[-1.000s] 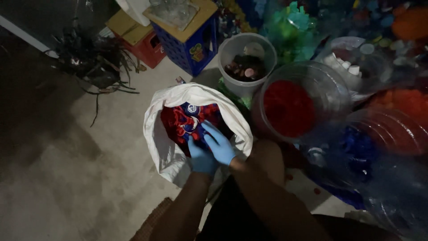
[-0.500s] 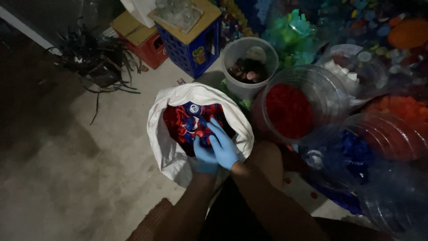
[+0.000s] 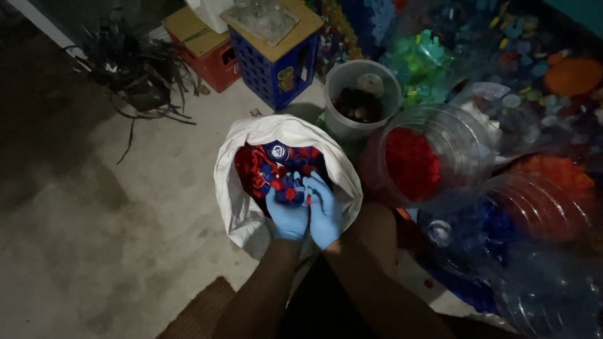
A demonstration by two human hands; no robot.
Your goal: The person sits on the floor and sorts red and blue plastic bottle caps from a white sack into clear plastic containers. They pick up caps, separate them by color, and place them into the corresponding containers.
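Observation:
A white sack stands open on the concrete floor, filled with red and blue bottle caps. Both my hands wear blue gloves and reach into its near side. My left hand is cupped under a small heap of caps. My right hand lies beside it, fingers curled over the same heap. The two hands touch each other.
To the right stand large clear jugs: one with red caps, one with orange, one with blue. A grey bucket sits behind the sack. A blue crate, a red crate and tangled wires lie at the back left.
My hands have drawn closer together over the caps at the sack's near edge. The view has shifted slightly.

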